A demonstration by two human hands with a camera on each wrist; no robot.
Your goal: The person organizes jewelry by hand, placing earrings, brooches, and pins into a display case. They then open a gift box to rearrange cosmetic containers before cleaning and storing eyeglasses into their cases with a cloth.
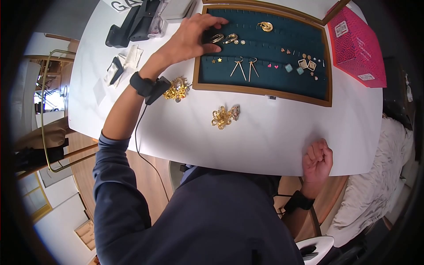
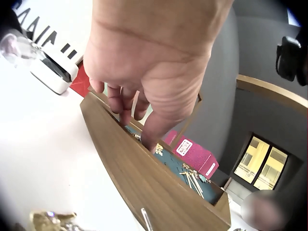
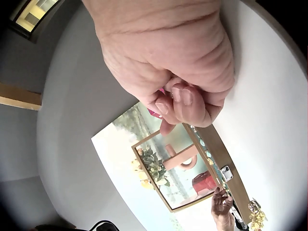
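Observation:
My left hand (image 1: pixel 187 37) reaches over the left end of a wooden jewelry case (image 1: pixel 265 92) lined in dark green. Its fingers and thumb are spread apart around a pair of gold hoop earrings (image 1: pixel 217 38); in the left wrist view the fingertips dip behind the case wall. A second gold hoop pair (image 1: pixel 230 39) sits just right of the thumb, beside two small studs. Below are star studs (image 1: pixel 219 60) and long bar earrings (image 1: pixel 238 68). My right hand (image 1: pixel 317 161) rests at the table's front edge, fingers curled in toward the palm, nothing visible in them.
A gold flower-shaped hair clip (image 1: pixel 221 117) and a heap of gold jewelry (image 1: pixel 177 89) lie in front of the case. A pink box (image 1: pixel 355 48) stands at the right. Dark cases (image 1: pixel 142 20) and cloths (image 1: pixel 123 65) are at the left. The case's glass lid (image 3: pixel 173 168) stands raised.

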